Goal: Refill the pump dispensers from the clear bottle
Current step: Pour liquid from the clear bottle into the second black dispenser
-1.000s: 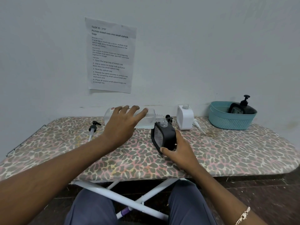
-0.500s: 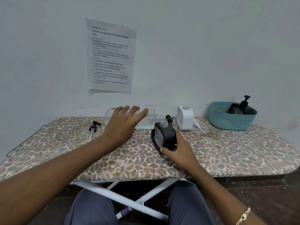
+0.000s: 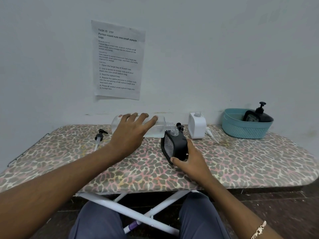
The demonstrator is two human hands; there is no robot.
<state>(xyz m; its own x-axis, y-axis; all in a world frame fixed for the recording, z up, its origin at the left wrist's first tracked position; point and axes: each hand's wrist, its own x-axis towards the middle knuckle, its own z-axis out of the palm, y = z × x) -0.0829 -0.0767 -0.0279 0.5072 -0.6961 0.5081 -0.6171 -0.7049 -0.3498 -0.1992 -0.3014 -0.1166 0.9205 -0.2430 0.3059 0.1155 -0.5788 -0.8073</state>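
On the leopard-print board (image 3: 241, 163), the left hand (image 3: 131, 135) gripped the tipped clear bottle (image 3: 155, 130) over the open black dispenser (image 3: 174, 147) steadied in the right hand (image 3: 191, 161), while the uncapped white dispenser (image 3: 196, 125) seemingly awaited refilling.

Single head-worn wide-angle view, aimed forward and down, close over the bench (image 3: 241, 169), facing the wall (image 3: 207, 49).
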